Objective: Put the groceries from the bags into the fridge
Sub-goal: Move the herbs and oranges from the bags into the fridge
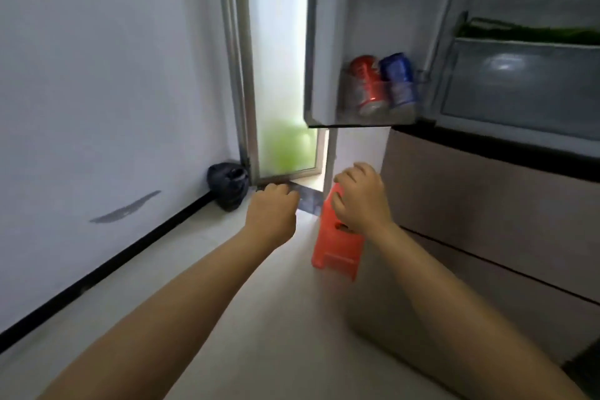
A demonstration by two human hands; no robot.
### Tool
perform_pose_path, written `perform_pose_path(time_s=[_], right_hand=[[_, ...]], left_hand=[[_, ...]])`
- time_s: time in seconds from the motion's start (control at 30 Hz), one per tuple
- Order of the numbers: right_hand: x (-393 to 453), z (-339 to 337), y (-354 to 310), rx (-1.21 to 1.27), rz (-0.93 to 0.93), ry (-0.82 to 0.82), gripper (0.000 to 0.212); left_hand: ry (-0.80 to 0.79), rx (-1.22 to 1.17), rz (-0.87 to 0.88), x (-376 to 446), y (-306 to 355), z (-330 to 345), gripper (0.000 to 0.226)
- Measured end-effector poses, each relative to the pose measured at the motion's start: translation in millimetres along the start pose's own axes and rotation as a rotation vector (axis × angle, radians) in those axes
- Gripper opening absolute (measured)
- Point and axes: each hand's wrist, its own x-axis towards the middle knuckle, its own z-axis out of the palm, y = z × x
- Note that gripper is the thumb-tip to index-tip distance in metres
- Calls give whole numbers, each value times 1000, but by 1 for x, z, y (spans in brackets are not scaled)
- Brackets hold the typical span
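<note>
The fridge stands at the right with its upper door swung open. A red can and a blue can stand side by side in the door's lowest bin. Green leafy produce lies on a shelf above a clear drawer. My left hand reaches forward below the door, its fingers curled into a fist with nothing in it. To its right, my right hand hovers over a red plastic stool, fingers loosely bent and holding nothing. A tied black bag sits on the floor in the far corner.
Beige lower fridge drawers close off the right side. A white wall with a black skirting runs along the left. A frosted glass door stands behind the fridge door. Pale floor lies under my arms.
</note>
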Motion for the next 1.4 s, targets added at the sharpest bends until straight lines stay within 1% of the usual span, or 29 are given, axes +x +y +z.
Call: perform_pose_path(time_s=[0.03, 0.1, 0.13, 0.17, 0.3, 0.47, 0.63, 0.83, 0.93, 1.03, 1.13, 1.3, 1.4], right_hand=[[-5, 10, -39, 42, -16, -45, 31], [-12, 24, -106, 96, -32, -118, 24], [-14, 28, -137, 116, -18, -155, 18], [-16, 35, -166, 148, 3, -215, 17], [-23, 67, -258, 221, 54, -466, 33], [-25, 127, -369, 261, 47, -585, 34], [-6, 207, -474, 302, 67, -716, 35], [27, 273, -592, 291, 75, -867, 34], [31, 299, -640, 281, 100, -929, 35], [22, 332, -683, 264, 162, -974, 34], [5, 364, -721, 241, 293, -1021, 36], [-33, 408, -801, 190, 623, -1042, 36], [-61, 422, -854, 193, 770, -1094, 32]], left_hand=[[-34, 15, -27, -27, -28, 7, 28], [-89, 25, -77, -72, -78, 18, 23], [-119, 24, -111, -92, -103, 22, 22], [-146, 24, -147, -112, -127, 27, 21], [-208, 15, -232, -174, -206, 49, 21], [-263, 2, -293, -217, -308, 92, 25], [-388, -26, -285, -237, -420, 145, 28], [-538, -21, -189, -256, -561, 188, 34], [-580, -21, -152, -266, -612, 212, 33], [-612, -34, -80, -274, -662, 247, 32], [-663, -61, 10, -286, -710, 283, 31], [-729, -91, 206, -313, -789, 351, 30], [-799, -108, 258, -335, -823, 382, 31]])
